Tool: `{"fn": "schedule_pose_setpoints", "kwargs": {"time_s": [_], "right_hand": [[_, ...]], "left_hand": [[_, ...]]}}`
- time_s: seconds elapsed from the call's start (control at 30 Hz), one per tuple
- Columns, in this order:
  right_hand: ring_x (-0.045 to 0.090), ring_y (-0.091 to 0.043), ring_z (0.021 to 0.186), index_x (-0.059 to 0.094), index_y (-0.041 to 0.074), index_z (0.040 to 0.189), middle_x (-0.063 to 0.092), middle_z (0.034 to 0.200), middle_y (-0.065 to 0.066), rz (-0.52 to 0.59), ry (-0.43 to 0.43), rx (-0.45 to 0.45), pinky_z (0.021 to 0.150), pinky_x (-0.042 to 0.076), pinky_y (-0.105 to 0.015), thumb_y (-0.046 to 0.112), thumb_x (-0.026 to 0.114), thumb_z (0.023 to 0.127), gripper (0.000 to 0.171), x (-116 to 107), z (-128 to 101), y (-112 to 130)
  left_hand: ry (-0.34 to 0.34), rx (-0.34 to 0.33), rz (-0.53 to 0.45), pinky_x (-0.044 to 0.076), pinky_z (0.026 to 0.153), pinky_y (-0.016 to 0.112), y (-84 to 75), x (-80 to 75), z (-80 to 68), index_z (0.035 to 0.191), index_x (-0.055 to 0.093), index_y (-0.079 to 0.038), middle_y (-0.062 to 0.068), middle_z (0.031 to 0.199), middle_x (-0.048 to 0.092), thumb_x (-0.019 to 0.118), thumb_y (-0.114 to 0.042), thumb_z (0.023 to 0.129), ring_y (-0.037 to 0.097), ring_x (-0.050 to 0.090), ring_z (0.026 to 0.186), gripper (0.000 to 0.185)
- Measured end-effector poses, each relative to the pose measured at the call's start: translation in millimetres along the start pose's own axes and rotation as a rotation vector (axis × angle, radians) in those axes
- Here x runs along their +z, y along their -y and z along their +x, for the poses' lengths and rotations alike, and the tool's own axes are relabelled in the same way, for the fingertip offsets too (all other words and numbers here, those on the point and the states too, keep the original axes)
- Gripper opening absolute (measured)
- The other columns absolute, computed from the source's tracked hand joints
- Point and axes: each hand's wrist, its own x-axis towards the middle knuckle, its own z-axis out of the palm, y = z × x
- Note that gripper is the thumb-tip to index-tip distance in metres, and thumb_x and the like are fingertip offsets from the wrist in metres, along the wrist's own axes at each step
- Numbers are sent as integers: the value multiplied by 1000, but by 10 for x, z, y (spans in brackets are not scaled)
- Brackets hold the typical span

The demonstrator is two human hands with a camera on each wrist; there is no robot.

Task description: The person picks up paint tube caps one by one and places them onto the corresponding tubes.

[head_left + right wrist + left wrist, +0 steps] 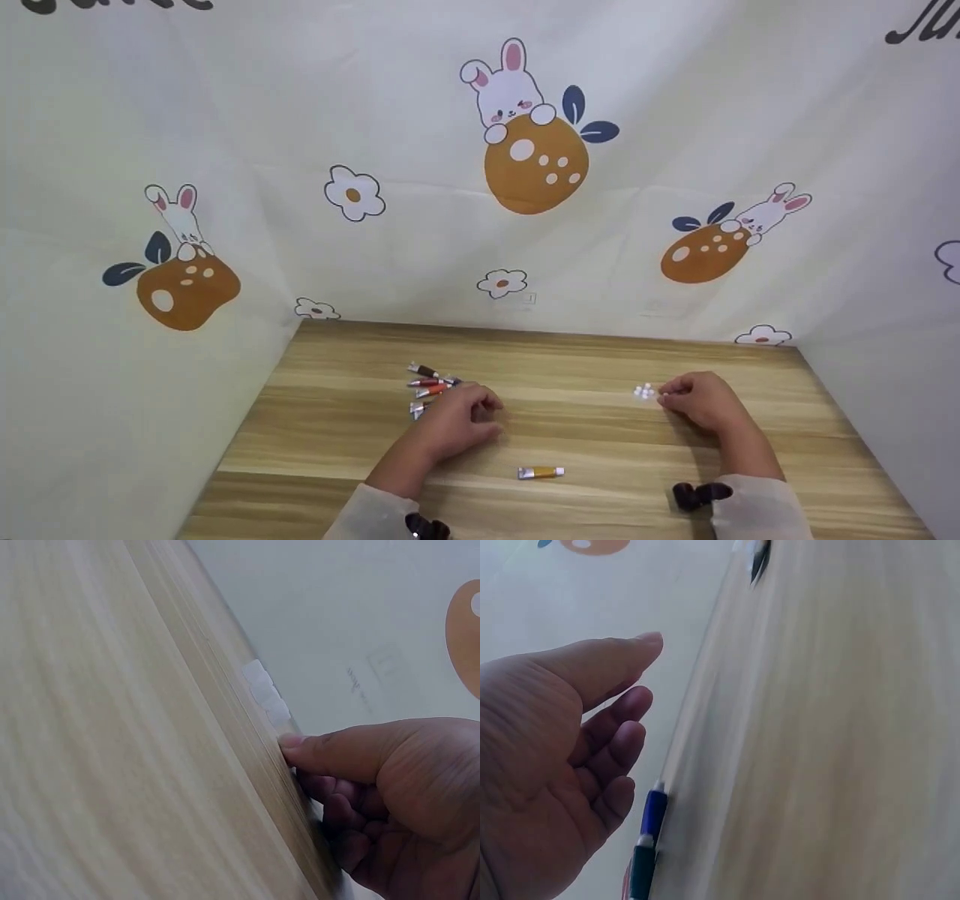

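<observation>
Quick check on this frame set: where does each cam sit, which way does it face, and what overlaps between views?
Head: above, facing forward and down at the wooden table and the printed backdrop; shows both forearms, left hand, right hand.
Left wrist: at the left hand, looking along the tabletop; open palm, paint tubes.
Right wrist: at the right hand, looking along the table; thumb beside the white caps.
Shared: head also shows paint tubes and white caps.

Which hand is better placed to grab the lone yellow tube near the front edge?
Left, probably. The left hand hovers open just up-left of the yellow tube. The right hand is farther off, fingertips at the white caps.
</observation>
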Motion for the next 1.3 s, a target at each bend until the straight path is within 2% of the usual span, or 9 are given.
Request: {"fn": "schedule_pose_setpoints", "kwargs": {"time_s": [0.3, 0.47, 0.57, 0.73, 0.87, 1.0, 1.3], "right_hand": [[65, -16, 92, 82, 11, 103, 80, 102, -5, -17, 1, -33, 84, 52, -34, 25, 80, 96, 16, -9, 5, -16], [65, -17, 94, 82, 10, 106, 80, 105, -7, 0, -5, -20, 85, 52, -34, 29, 80, 97, 21, -21, 2, -24], [64, -18, 93, 82, 9, 108, 79, 106, -8, 39, -8, 18, 82, 51, -32, 29, 79, 97, 23, -34, -1, -6], [63, -23, 95, 78, 7, 117, 75, 109, -9, 118, -14, 81, 77, 51, -31, 28, 74, 101, 27, -68, -4, 64], [63, -24, 100, 75, 8, 122, 74, 116, -11, 144, -19, 101, 80, 52, -30, 30, 71, 103, 30, -79, -17, 122], [64, -25, 104, 74, 10, 125, 75, 120, -11, 150, -26, 96, 82, 52, -30, 34, 69, 104, 32, -84, -31, 164], [65, -25, 107, 75, 11, 123, 75, 120, -11, 103, -60, 44, 90, 51, -35, 42, 69, 104, 37, -113, -31, 226]], "left_hand": [[-81, -7, -18, 53, 88, 33, 208, -193, 7, 115, 76, -13, 3, 109, 73, 87, -26, 91, 17, 64, 99, 29], [-109, -49, -26, 55, 95, 43, 313, -304, -28, 114, 77, -14, 2, 113, 74, 88, -25, 89, 19, 66, 104, 29], [-105, -75, -20, 55, 92, 43, 360, -368, -50, 112, 77, -13, 3, 111, 74, 89, -26, 89, 19, 66, 101, 29], [-80, -111, -6, 53, 83, 37, 411, -449, -85, 106, 76, -12, 4, 102, 71, 89, -21, 87, 17, 62, 92, 25], [-57, -137, 4, 53, 84, 37, 437, -475, -112, 103, 75, -13, 2, 100, 71, 91, -21, 85, 16, 62, 91, 25], [-50, -123, 13, 54, 85, 38, 469, -477, -123, 98, 75, -13, 1, 98, 72, 92, -20, 85, 15, 63, 90, 23], [-75, -142, -61, 55, 87, 37, 574, -511, -122, 97, 75, -12, 2, 101, 72, 91, -11, 84, 16, 64, 94, 20]]}}
